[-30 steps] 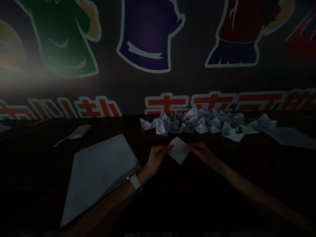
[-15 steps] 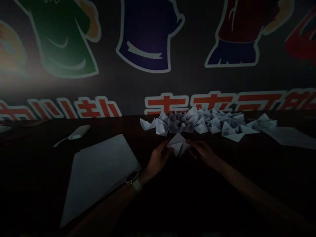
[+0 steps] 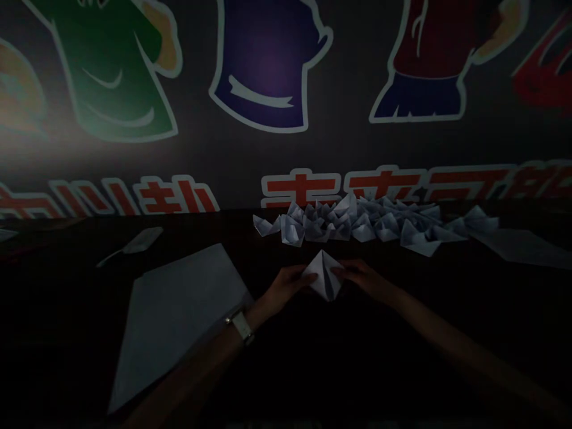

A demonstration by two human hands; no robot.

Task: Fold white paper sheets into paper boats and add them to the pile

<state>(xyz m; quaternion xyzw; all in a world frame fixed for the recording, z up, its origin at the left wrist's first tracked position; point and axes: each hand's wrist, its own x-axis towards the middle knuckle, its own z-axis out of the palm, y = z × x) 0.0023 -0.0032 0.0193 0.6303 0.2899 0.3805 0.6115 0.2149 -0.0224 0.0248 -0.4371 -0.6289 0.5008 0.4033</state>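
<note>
The folded paper (image 3: 318, 275), just in front of the paper boats (image 3: 375, 225), has changed from squat and splayed to a taller, slit diamond; we judge the folding part-done. Our left hand (image 3: 286, 283) and right hand (image 3: 364, 276) pinch its opposite sides. The paper stack (image 3: 179, 316) edges our left; the widest room lies toward us across the tabletop (image 3: 339, 363).

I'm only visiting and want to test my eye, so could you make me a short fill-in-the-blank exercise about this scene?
1. The left hand and the ____ hand both hold the folded paper.
2. A pale-strapped ____ is worn on the left wrist.
3. The flat white sheets lie on the ____ side of the folded paper.
4. The paper boats lie ____ back than the folded paper.

Missing words: right; watch; left; farther.
</note>
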